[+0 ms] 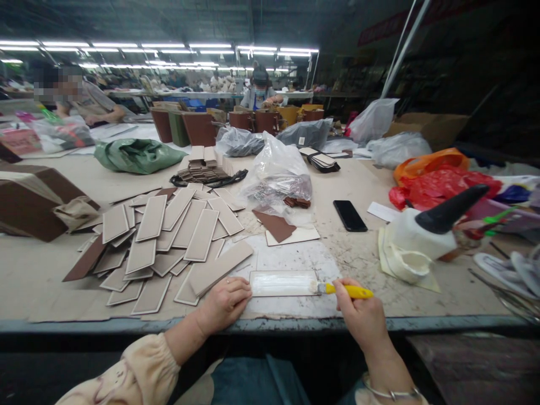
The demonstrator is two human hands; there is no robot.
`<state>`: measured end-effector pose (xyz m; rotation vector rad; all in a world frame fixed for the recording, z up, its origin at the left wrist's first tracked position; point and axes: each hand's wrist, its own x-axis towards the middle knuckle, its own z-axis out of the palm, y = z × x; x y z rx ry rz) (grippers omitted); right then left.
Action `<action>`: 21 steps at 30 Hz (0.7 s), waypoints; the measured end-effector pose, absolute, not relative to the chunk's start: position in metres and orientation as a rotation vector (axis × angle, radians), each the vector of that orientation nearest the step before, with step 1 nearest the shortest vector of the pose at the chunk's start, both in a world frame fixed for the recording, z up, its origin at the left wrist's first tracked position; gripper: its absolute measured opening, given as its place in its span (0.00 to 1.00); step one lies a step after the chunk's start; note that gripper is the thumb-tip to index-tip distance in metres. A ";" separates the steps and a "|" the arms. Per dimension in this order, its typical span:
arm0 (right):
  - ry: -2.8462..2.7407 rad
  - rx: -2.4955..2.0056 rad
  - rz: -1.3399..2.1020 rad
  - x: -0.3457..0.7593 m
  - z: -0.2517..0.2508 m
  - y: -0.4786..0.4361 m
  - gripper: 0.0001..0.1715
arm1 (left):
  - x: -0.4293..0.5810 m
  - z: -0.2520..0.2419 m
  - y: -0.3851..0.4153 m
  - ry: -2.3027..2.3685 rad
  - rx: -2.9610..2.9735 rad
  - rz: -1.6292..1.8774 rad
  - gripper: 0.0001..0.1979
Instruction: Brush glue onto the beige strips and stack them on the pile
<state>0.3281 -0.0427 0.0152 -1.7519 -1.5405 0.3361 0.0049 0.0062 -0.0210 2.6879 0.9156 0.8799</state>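
A flat rectangular panel (282,283) coated in wet-looking white lies on a pale sheet near the table's front edge. With fingers curled and drawn together, my left hand (226,301) grips the panel's left end. My right hand (363,315) is closed around the yellow handle of a paintbrush (354,291). The bristles touch the panel's right end. Left of the panel spreads a loose heap of beige panels (202,236) with pale borders; one long stack leans close to my left hand.
Beyond lie a clear plastic bag (278,174), brown scraps (276,225) and a black phone (350,215). At right stand a white bottle with a black nozzle (426,228) and a tape roll (409,264). A brown box (37,197) sits left. Two people work farther back.
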 end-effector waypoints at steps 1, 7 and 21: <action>-1.510 -1.750 0.330 0.329 0.017 -0.043 0.20 | 0.005 -0.021 0.006 0.916 2.687 0.879 0.09; -1.276 -1.647 0.500 0.315 0.025 -0.040 0.21 | 0.004 -0.022 0.007 0.913 2.666 0.871 0.08; -1.043 -1.649 0.431 0.332 0.012 -0.041 0.22 | -0.010 -0.016 0.003 1.325 2.642 0.872 0.10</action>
